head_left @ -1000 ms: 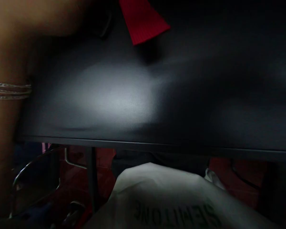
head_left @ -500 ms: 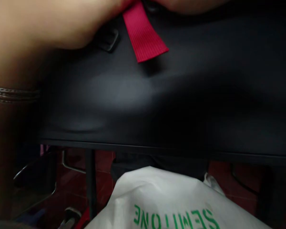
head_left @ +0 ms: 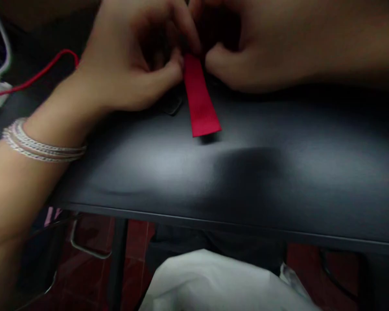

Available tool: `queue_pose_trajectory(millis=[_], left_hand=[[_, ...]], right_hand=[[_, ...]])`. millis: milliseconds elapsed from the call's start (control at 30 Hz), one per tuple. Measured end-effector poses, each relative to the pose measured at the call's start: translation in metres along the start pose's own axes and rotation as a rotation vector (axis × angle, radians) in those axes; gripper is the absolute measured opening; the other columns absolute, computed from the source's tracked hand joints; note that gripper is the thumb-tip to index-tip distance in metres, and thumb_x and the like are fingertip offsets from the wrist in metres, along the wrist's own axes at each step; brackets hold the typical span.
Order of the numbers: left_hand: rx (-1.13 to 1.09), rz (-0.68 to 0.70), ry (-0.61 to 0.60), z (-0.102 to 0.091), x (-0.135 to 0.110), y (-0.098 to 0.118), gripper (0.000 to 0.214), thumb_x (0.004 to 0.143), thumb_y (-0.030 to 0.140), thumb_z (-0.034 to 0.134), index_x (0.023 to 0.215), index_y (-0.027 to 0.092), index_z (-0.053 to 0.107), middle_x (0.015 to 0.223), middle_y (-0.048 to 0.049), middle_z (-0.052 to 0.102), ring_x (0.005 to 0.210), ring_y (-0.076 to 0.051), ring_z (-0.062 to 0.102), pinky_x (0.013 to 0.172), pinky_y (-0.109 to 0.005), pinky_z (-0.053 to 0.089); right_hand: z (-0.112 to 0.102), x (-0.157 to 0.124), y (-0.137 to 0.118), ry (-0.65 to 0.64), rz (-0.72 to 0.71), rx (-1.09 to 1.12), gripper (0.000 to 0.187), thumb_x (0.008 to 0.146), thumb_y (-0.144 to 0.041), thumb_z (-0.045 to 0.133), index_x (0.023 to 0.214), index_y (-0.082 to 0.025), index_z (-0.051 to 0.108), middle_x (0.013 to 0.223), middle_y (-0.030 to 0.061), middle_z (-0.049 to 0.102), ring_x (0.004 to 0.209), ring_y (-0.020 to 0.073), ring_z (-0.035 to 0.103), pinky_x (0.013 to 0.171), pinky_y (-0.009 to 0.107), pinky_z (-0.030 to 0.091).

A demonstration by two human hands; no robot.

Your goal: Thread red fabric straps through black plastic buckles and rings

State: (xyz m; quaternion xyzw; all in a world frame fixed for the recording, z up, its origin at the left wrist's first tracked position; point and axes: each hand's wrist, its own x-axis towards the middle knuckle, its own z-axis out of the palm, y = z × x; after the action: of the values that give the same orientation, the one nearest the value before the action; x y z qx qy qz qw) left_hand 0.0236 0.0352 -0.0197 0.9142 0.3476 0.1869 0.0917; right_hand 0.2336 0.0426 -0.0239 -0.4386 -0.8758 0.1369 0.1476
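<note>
A flat red ribbed strap (head_left: 201,101) hangs toward me above the dark tabletop, its cut end pointing down. My left hand (head_left: 126,60), with silvery bracelets at the wrist, pinches the strap's upper part between thumb and fingers. Close on the other side, my right hand (head_left: 262,52) has its fingers curled, the thumb tip beside the strap. What it grips is hidden in shadow and by the top edge of the view. A small black buckle (head_left: 173,105) shows partly under my left hand.
The black table (head_left: 142,172) has its front edge toward me. A red cord (head_left: 42,75) runs to a pale object at the left. White printed cloth (head_left: 214,276) covers my lap. Chair legs and red floor tiles show below.
Both hands and the strap sit lower in view, showing more of my fingers and the tabletop. The lettering on the white cloth has left the view.
</note>
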Motion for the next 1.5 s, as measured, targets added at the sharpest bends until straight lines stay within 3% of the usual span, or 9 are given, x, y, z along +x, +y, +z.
queue_pose_trajectory(millis=[33,100,267,367,833,1133,1367,1500], left_hand=[[-0.009,0.008,0.005,-0.001,0.000,0.001,0.038,0.089,0.029,0.050,0.111,0.003,0.069,0.084,-0.0017,0.056,0.068,-0.004,0.046,0.069,-0.024,0.036],[-0.064,-0.032,-0.004,-0.001,-0.001,0.000,0.032,0.089,0.023,0.053,0.109,0.004,0.069,0.079,-0.0011,0.057,0.062,-0.003,0.046,0.061,-0.022,0.034],[-0.113,-0.042,0.002,0.001,-0.003,-0.003,0.025,0.088,0.020,0.056,0.106,0.009,0.069,0.076,0.0010,0.059,0.057,-0.002,0.043,0.057,-0.019,0.034],[-0.116,-0.039,-0.003,0.001,-0.003,-0.003,0.023,0.088,0.019,0.056,0.106,0.009,0.068,0.075,0.0013,0.060,0.056,-0.002,0.042,0.057,-0.020,0.034],[-0.115,-0.068,-0.014,0.001,-0.003,-0.003,0.022,0.091,0.026,0.060,0.106,0.011,0.068,0.076,0.0009,0.061,0.055,-0.003,0.042,0.057,-0.022,0.034],[-0.124,-0.098,-0.021,0.002,-0.004,-0.004,0.024,0.092,0.033,0.062,0.105,0.014,0.068,0.075,0.0005,0.060,0.055,-0.005,0.043,0.057,-0.023,0.038],[-0.059,0.005,0.016,0.000,-0.004,-0.009,0.039,0.082,0.049,0.076,0.106,0.019,0.069,0.100,-0.0074,0.062,0.056,-0.006,0.043,0.055,-0.027,0.044],[-0.074,-0.003,0.021,0.001,-0.004,-0.011,0.040,0.083,0.052,0.075,0.106,0.020,0.070,0.105,-0.0098,0.061,0.055,-0.007,0.044,0.057,-0.030,0.048]], right_hand=[[0.000,0.001,-0.002,0.030,-0.052,-0.125,0.045,0.086,-0.019,0.048,0.128,-0.015,0.065,0.126,0.0016,0.065,0.120,0.0276,0.061,0.105,0.044,0.044],[0.002,0.003,-0.004,0.048,-0.111,-0.133,0.038,0.083,-0.016,0.049,0.115,-0.012,0.069,0.112,0.0054,0.069,0.111,0.0281,0.065,0.101,0.045,0.049],[0.007,0.008,0.002,0.100,-0.158,-0.100,0.022,0.080,-0.015,0.055,0.098,-0.019,0.067,0.100,0.0030,0.069,0.088,0.0156,0.063,0.084,0.032,0.051],[0.007,0.007,0.002,0.111,-0.176,-0.116,0.017,0.080,-0.014,0.055,0.094,-0.020,0.064,0.098,0.0021,0.069,0.083,0.0127,0.059,0.079,0.030,0.049],[0.005,0.006,-0.003,0.040,-0.109,-0.114,0.019,0.083,-0.013,0.054,0.099,-0.019,0.062,0.102,0.0058,0.067,0.088,0.0176,0.060,0.081,0.035,0.049],[0.005,0.006,-0.001,0.056,-0.142,-0.090,0.022,0.082,-0.013,0.053,0.101,-0.016,0.065,0.099,0.0061,0.066,0.088,0.0175,0.058,0.085,0.037,0.050],[0.007,0.006,0.000,0.063,-0.163,-0.049,0.023,0.079,-0.010,0.051,0.098,-0.014,0.064,0.094,0.0063,0.065,0.085,0.0174,0.057,0.086,0.037,0.051],[0.008,0.006,0.003,0.084,-0.203,-0.037,0.022,0.077,-0.011,0.050,0.095,-0.015,0.062,0.094,0.0076,0.067,0.088,0.0183,0.058,0.087,0.036,0.051]])
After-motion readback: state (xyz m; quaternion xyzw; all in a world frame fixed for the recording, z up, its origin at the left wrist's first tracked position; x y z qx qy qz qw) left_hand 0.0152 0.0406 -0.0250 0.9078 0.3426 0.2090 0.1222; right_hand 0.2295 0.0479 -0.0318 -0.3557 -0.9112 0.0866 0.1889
